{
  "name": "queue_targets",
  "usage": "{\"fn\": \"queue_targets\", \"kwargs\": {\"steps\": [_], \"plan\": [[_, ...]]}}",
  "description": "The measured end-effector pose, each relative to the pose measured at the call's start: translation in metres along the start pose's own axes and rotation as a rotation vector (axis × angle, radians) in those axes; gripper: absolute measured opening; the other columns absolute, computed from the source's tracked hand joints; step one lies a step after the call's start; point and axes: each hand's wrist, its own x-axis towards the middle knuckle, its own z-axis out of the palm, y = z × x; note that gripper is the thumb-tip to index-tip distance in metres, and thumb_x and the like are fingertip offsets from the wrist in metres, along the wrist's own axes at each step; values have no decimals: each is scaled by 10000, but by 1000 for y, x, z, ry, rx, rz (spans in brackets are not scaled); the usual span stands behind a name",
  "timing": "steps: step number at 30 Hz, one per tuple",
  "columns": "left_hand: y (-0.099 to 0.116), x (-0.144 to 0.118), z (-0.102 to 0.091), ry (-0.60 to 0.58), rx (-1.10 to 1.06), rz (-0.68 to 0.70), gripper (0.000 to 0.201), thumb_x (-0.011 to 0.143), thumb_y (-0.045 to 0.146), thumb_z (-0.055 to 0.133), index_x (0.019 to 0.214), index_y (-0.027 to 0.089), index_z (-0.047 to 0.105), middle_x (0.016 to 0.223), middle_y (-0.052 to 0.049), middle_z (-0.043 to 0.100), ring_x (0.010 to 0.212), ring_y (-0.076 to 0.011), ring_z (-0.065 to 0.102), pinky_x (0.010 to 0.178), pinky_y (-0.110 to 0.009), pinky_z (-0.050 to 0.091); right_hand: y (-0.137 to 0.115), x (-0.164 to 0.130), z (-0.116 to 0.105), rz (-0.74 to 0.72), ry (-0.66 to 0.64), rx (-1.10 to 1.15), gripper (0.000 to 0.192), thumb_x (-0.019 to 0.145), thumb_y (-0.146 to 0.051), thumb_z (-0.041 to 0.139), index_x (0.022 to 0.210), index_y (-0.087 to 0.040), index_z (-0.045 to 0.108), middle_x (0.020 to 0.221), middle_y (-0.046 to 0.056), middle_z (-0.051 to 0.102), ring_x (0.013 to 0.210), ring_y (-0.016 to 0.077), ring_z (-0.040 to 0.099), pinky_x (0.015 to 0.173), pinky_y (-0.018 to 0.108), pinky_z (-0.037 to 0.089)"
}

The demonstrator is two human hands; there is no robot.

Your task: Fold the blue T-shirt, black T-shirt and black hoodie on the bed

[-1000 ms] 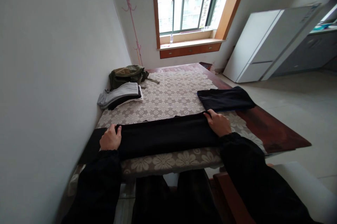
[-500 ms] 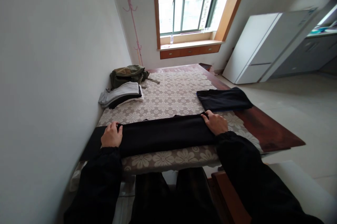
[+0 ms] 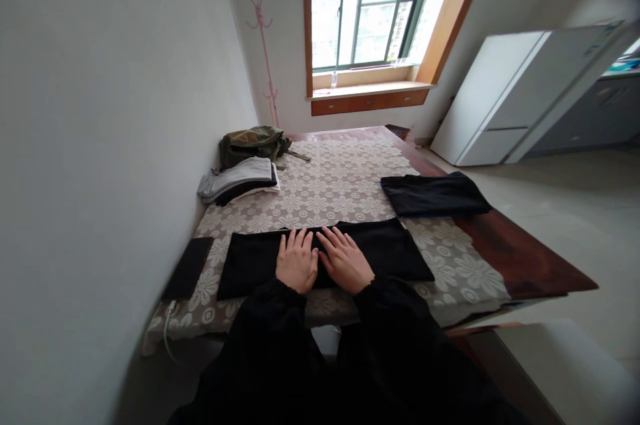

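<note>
1. At the far left of the table (image 3: 525,265), near the front edge, a flat black pad (image 3: 187,268) lies on the flowered tablecloth (image 3: 330,185). Nothing touches it.
2. Just beside it lies the black garment (image 3: 250,265) that you work on. It is folded into a long flat band and lies across the front of the table, close to you.
3. Your left hand (image 3: 297,261) rests flat on the middle of the band, the fingers spread and straight. It grips nothing; it only presses down.
4. Your right hand (image 3: 345,260) lies next to it in the same way, palm down, fingers open, almost touching the left one.
5. I judge that the long fold is made and the band is being smoothed; it seems still too long compared with the finished piece, so a cross fold is probably left.
6. Farther right, a folded black garment (image 3: 434,194) lies partly on the bare wood.
7. At the back left, near the wall, folded grey clothes (image 3: 239,180) and an olive bundle (image 3: 253,142) lie apart from your hands.
</note>
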Motion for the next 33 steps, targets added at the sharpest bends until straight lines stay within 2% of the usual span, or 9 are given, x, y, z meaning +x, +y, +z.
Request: {"fn": "queue_targets", "kwargs": {"steps": [4, 7, 28, 33], "plan": [[3, -5, 31, 1, 16, -13, 601, 1009, 279, 390, 1606, 212, 418, 1681, -67, 398, 1576, -307, 300, 1285, -570, 255, -1, -3, 19, 23, -30, -54, 589, 1052, -310, 363, 1625, -179, 394, 1696, 81, 348, 1573, 296, 285, 1279, 510, 216], [0, -9, 40, 8, 17, -9, 634, 1000, 280, 400, 1630, 224, 372, 1700, -41, 353, 1596, -290, 252, 1305, -556, 200, 1, -7, 23, 18, -24, -61, 600, 1052, -302, 345, 1634, -162, 370, 1712, 72, 299, 1588, 290, 248, 1292, 509, 183], [1, -11, 40, 13, 35, -29, 648, 989, 283, 405, 1631, 206, 368, 1699, -41, 341, 1595, -289, 257, 1310, -554, 188, 2, -7, 27, 23, -27, -72, 611, 1044, -305, 355, 1633, -146, 367, 1713, 83, 282, 1597, 277, 225, 1299, 506, 175], [1, -11, 42, 40, 35, -39, 666, 986, 276, 396, 1642, 177, 336, 1690, -59, 362, 1595, -268, 260, 1314, -530, 180, 1, -7, 29, 50, -26, -95, 633, 1045, -325, 346, 1626, -71, 355, 1706, 139, 280, 1599, 278, 218, 1299, 489, 180]]}}
